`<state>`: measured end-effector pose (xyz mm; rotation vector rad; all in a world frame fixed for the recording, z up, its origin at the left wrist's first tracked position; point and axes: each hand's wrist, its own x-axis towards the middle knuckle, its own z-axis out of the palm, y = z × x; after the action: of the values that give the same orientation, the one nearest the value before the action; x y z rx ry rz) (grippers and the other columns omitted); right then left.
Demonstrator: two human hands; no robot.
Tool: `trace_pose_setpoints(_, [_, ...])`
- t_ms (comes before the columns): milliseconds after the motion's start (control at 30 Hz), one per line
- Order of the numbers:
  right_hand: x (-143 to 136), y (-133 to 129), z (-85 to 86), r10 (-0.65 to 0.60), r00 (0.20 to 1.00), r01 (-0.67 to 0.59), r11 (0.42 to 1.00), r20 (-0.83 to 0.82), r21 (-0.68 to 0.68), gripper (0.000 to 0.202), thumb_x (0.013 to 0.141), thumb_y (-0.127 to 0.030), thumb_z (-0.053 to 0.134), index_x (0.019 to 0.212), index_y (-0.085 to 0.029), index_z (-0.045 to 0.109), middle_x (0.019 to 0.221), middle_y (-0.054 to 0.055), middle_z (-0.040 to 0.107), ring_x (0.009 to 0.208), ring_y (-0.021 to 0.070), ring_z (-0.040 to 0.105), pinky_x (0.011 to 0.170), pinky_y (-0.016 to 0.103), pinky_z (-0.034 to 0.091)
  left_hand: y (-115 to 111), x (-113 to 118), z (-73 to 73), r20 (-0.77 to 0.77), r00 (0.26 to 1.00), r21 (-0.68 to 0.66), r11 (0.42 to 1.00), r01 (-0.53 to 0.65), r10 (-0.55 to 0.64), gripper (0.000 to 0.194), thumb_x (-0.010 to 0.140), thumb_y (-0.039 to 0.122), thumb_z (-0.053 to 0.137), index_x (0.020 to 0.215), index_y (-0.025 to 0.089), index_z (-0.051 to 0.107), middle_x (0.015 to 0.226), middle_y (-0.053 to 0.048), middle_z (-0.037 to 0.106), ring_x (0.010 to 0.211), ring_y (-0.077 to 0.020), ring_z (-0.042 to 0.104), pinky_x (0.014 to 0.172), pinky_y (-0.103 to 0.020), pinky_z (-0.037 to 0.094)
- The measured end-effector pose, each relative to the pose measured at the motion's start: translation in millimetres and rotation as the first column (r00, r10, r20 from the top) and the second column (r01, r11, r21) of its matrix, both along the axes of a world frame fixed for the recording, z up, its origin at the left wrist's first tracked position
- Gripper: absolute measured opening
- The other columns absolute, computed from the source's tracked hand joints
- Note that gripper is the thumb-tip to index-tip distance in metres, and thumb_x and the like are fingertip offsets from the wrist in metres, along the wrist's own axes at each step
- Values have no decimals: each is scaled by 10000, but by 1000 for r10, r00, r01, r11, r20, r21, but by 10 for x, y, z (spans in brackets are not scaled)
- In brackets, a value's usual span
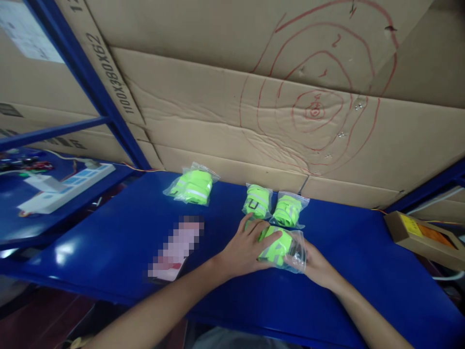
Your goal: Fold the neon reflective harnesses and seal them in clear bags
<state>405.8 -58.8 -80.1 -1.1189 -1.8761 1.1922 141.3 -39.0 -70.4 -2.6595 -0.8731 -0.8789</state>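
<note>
Head view, blue table (123, 228), cardboard wall (203, 102) behind (red rings (314, 111) drawn on).

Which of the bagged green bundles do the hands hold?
The front bundle: left hand over its left side, right hand at its right end. The other bundles lie farther back, near the cardboard.

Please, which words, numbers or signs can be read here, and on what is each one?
"1100X380X62": cardboard strip, left.
"2", handwritten in red: cardboard panel.
Too blurred or cut off to read: white paper, yellow label, dark print far left, strip's top print, other red marks.
</note>
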Motion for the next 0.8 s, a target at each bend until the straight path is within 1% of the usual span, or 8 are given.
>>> trace_pose_setpoints(100, [-41,4,-58,-63,998,63,998,-23,-11,521,894,-530,729,1290,-206,627,1256,107,689,1107,271,678,1021,429,552,-13,18,-13,-17,1000,16,1000,0,0,813,845,660,715,1488,239,449,1299,-154,610,1248,-331,565,1200,-620,281])
trace_pose_setpoints(200, [-87,-4,-51,-113,993,114,994,-35,6,511,873,-579,727,1198,-191,656,1159,107,709,1044,277,685,979,433,564,-39,33,-6,-16,1000,52,999,-4,5,794,854,660,704,1487,251,454,1305,-150,598,1243,-330,556,1195,-618,286])
trace_pose_setpoints(367, [-138,-32,28,-119,993,119,988,-9,95,515,840,-542,781,1228,-218,684,1253,115,676,1186,304,630,1077,459,504,-74,42,36,-54,999,72,997,-1,5,782,827,609,759,1476,285,468,1296,-135,588,1248,-317,541,1192,-614,292])
trace_pose_setpoints(500, [-131,-32,-3,-34,998,32,999,-49,-40,511,843,-546,779,1238,-233,691,1171,88,699,1083,283,672,996,436,550,-120,76,48,-128,992,81,997,16,-5,816,808,614,774,1495,318,450,1294,-135,576,1241,-306,539,1181,-625,312])
trace_pose_setpoints(567, [-137,-32,-56,-25,998,23,999,-66,-25,528,835,-553,782,1249,-239,689,1226,95,682,1139,294,659,1033,445,534,-142,95,39,-145,989,93,996,17,-3,830,807,610,775,1509,330,433,1293,-138,572,1239,-303,541,1172,-627,325])
trace_pose_setpoints(633, [-155,-33,-107,-61,995,63,998,-74,26,566,804,-568,802,1251,-241,687,1306,114,648,1220,315,627,1086,466,503,-152,105,29,-148,989,115,993,19,-1,857,794,597,795,1520,344,415,1288,-138,573,1232,-307,547,1160,-626,337])
trace_pose_setpoints(700, [-180,-33,-130,-106,992,110,993,-74,42,588,770,-585,822,1225,-234,697,1314,124,642,1232,327,619,1101,484,490,-143,106,26,-158,987,116,993,24,-5,861,801,584,797,1530,351,404,1288,-133,578,1229,-308,553,1160,-616,338])
trace_pose_setpoints(800, [-198,-19,-77,-175,981,173,984,-86,-31,576,762,-596,824,1182,-217,713,1250,120,666,1181,321,640,1070,481,510,-88,89,40,-151,988,60,998,-9,18,844,838,633,744,1540,309,407,1314,-138,590,1235,-311,563,1171,-590,329])
